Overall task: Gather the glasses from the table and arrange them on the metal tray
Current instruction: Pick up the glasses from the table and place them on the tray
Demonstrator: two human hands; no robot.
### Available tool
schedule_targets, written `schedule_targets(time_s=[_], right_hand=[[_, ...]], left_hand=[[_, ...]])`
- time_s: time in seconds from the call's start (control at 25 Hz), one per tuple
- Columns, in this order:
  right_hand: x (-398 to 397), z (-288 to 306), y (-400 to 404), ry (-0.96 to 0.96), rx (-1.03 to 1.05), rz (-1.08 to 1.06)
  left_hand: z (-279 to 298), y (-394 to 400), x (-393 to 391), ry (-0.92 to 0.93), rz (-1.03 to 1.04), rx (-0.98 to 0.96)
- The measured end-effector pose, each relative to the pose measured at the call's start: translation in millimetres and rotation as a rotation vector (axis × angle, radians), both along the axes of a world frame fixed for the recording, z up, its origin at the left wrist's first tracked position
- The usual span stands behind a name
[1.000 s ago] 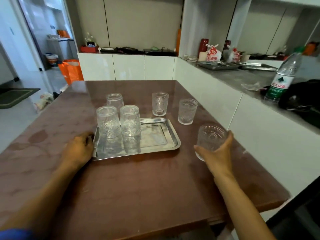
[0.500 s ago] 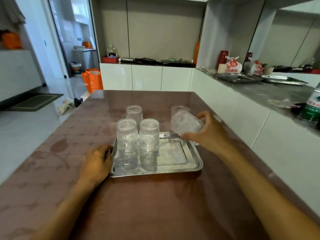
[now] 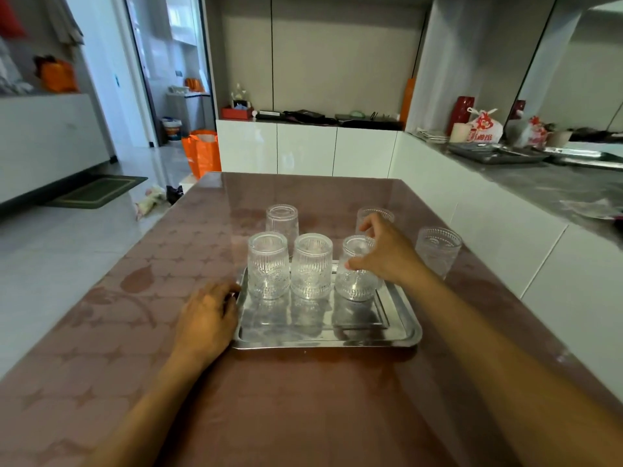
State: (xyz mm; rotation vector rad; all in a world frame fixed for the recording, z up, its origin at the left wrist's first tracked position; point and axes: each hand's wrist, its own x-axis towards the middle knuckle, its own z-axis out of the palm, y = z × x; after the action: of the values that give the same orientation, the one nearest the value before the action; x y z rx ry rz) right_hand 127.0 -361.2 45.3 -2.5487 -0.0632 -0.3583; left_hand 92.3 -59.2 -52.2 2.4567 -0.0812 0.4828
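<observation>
Nearby, 3 loose glasses [image 3: 438,251] outside tray [image 3: 397,332]

R hand [image 3: 384,254] grips 3rd glass [image 3: 355,269] on tray [image 3: 397,335], L hand [image 3: 207,315] at tray's left edge; 3 glasses [image 3: 438,249] on table [image 3: 303,399].

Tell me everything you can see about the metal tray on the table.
The metal tray is a shiny, rectangular silver tray with rounded corners and a raised rim, lying flat on the brown table. Three clear ribbed glasses stand inverted along its far side. The left hand rests against its left edge; its near half is bare and reflective.
</observation>
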Motion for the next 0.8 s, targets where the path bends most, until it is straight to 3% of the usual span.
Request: schedule_targets(time_s=[0.12, 0.24, 0.6, 0.64, 0.72, 0.8], right_hand=[[-1, -17, 2, -0.035, 0.111, 0.011], [-8, -43, -6, 0.032, 0.429, -0.065], [-14, -75, -2, 0.051, 0.523, -0.076], [-18, -72, -5, 0.008, 0.519, -0.068], [-25, -60, -16, -0.26, 0.466, -0.153], [-26, -51, -46, -0.494, 0.249, -0.295]], left_hand=[[2, 0, -1, 0.012, -0.005, -0.012], [3, -1, -2, 0.013, -0.006, -0.003], [7, -1, -7, 0.042, -0.014, 0.004], [7, -1, -6, 0.038, -0.02, 0.002], [5, 1, -5, 0.023, -0.013, 0.016], [4, -1, -2, 0.015, -0.008, 0.027]])
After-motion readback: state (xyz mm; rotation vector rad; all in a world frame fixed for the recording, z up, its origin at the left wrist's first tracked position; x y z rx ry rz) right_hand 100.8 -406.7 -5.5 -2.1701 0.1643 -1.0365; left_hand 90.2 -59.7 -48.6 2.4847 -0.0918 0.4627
